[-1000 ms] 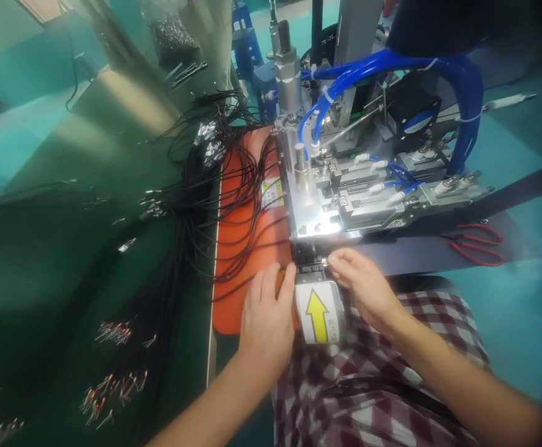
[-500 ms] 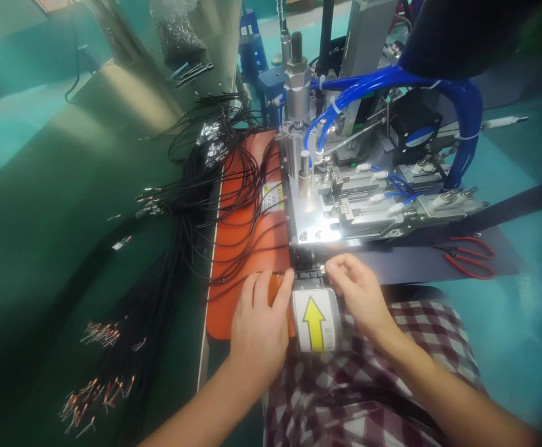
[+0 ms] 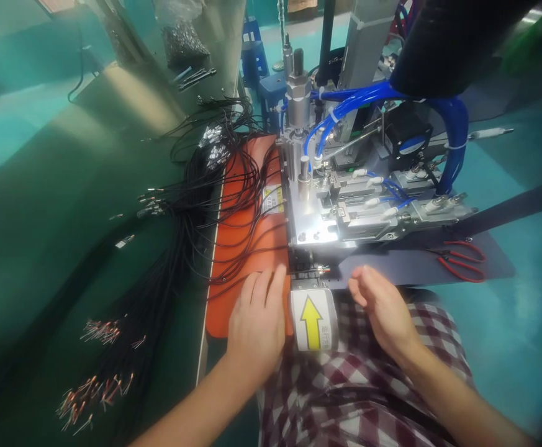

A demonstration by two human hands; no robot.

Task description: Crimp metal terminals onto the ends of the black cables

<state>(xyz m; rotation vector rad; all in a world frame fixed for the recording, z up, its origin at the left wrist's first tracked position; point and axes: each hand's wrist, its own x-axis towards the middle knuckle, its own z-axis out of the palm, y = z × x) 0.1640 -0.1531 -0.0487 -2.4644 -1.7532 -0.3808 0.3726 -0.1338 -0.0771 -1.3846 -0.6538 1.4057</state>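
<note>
My left hand (image 3: 257, 316) rests on the near end of the orange plate (image 3: 247, 239), fingers extended and touching its surface beside a black cable. That cable's wire end (image 3: 324, 270) sticks out of the machine's black track (image 3: 303, 276). To the right of it, my right hand (image 3: 380, 304) hangs in the air with curled fingers; whether anything is between them is hidden. A white label with a yellow arrow (image 3: 312, 320) lies between my hands. Several black cables (image 3: 240, 211) run across the orange plate into the machine's edge.
The metal machine (image 3: 317, 211) with blue air hoses (image 3: 368, 93) stands ahead. Red-handled pliers (image 3: 461, 261) lie at the right. Cable bundles with bare copper ends (image 3: 96, 394) cover part of the green table (image 3: 33, 261). A bag of small parts (image 3: 184, 43) is at the back.
My right hand has moved right, away from the wire end at the track, which now shows. My left hand has shifted slightly left. The view has shifted a little.
</note>
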